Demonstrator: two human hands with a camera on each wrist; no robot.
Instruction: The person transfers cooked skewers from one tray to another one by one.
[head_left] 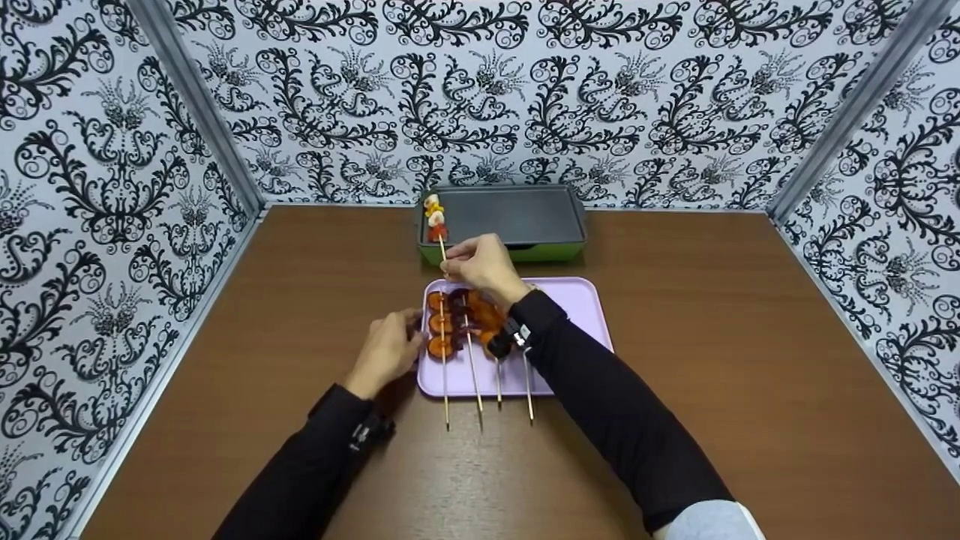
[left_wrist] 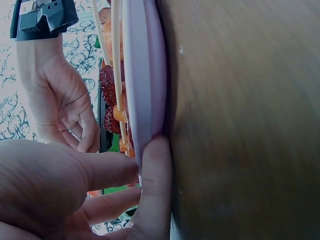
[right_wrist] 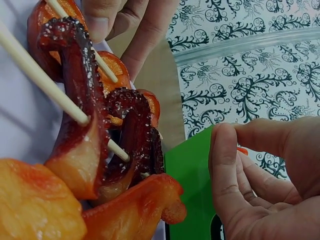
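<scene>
My right hand [head_left: 486, 266] pinches the stick of a skewer with red, white and yellow pieces [head_left: 436, 219]. Those pieces lie over the left end of a green grill with a dark flat plate [head_left: 514, 214]; whether they touch it I cannot tell. My left hand [head_left: 382, 351] grips the left rim of a lilac tray [head_left: 581, 300], its thumb and fingers on either side of the edge in the left wrist view [left_wrist: 150, 75]. On the tray lie a skewer of round orange slices [head_left: 441, 324], a dark red octopus tentacle skewer [right_wrist: 80, 115] and other skewers, partly hidden by my right arm.
Several skewer sticks [head_left: 447, 409] jut past the tray's near edge. The grill stands behind the tray, near the back patterned wall [head_left: 480, 97]. Brown wooden table surface [head_left: 697, 337] extends to both sides, with patterned walls left and right.
</scene>
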